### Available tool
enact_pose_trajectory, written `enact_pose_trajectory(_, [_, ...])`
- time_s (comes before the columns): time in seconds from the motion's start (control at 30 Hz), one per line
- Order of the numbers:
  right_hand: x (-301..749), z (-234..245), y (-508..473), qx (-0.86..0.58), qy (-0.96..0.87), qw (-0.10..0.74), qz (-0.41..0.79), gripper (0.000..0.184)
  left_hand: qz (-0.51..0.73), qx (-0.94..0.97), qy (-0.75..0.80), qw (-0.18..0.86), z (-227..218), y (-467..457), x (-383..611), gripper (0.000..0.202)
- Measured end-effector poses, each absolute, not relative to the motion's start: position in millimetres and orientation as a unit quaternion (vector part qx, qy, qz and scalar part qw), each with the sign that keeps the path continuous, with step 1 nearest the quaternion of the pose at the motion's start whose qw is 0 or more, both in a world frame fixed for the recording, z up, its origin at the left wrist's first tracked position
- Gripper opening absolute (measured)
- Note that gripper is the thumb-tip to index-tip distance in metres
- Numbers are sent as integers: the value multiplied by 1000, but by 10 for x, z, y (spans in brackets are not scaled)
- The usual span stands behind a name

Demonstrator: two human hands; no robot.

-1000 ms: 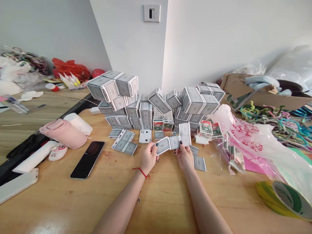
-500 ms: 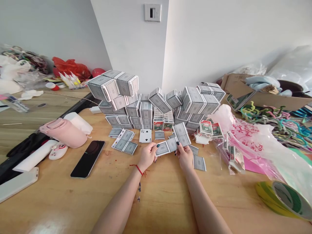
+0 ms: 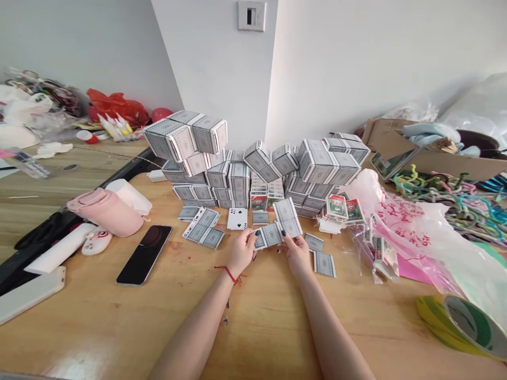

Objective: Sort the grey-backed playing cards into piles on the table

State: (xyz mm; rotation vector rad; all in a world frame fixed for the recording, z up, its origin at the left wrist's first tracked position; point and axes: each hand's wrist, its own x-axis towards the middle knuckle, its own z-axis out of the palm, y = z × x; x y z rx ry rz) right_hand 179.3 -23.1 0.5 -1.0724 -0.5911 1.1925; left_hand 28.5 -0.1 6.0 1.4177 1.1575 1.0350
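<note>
Between my hands are folded playing cards (image 3: 271,234) with grey patterned backs. My left hand (image 3: 243,253) pinches their left end, and my right hand (image 3: 295,252) grips the right end. Another folded card (image 3: 288,216) stands up at an angle from that right end. Beyond my hands rise stacked card blocks (image 3: 238,182), made of folded cards. To the left lie loose folded cards (image 3: 204,230), and a two of spades (image 3: 237,218) lies face up. More folded cards (image 3: 325,264) rest by my right wrist.
A black phone (image 3: 144,255) and a pink bottle (image 3: 105,214) lie to the left. Red and green card boxes (image 3: 336,207), a plastic bag (image 3: 412,221), tape (image 3: 461,324) and a cardboard box (image 3: 435,158) are on the right. Behind the blocks is a wall.
The cards between my hands have tilted and turned a little, and my hands have come slightly closer together. The view has shifted slightly.
</note>
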Motion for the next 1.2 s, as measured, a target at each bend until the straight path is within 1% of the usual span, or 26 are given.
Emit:
enact_pose_trajectory(0.13, [1862, 74, -241, -463, -270, 681, 499, 47, 408, 609, 487, 475, 75, 39, 202, 25])
enact_pose_trajectory(0.2, [1896, 83, -239, -473, -289, 678, 483, 48, 388, 634, 484, 461, 67, 46, 176, 26])
enact_pose_trajectory(0.33, [1967, 47, -229, -505, -298, 652, 480, 36, 364, 655, 475, 463, 52, 46, 158, 27])
enact_pose_trajectory(0.47, [2021, 26, -235, -518, -308, 633, 486, 29, 375, 648, 480, 458, 58, 61, 150, 27])
enact_pose_trajectory(0.63, [1992, 64, -248, -488, -308, 607, 546, 30, 388, 641, 475, 461, 91, 51, 160, 31])
enact_pose_trajectory(0.77, [1956, 59, -239, -487, -300, 617, 541, 30, 393, 635, 473, 467, 112, 17, 190, 30])
enact_pose_trajectory(0.83, [1947, 44, -236, -494, -309, 604, 543, 29, 393, 653, 477, 437, 111, 14, 197, 29])
enact_pose_trajectory(1.0, [1912, 26, -241, -502, -304, 592, 553, 29, 384, 709, 505, 308, 84, 33, 201, 25])
enact_pose_trajectory(1.2, [1891, 17, -243, -498, -277, 595, 567, 30, 371, 723, 512, 277, 38, 30, 221, 27])
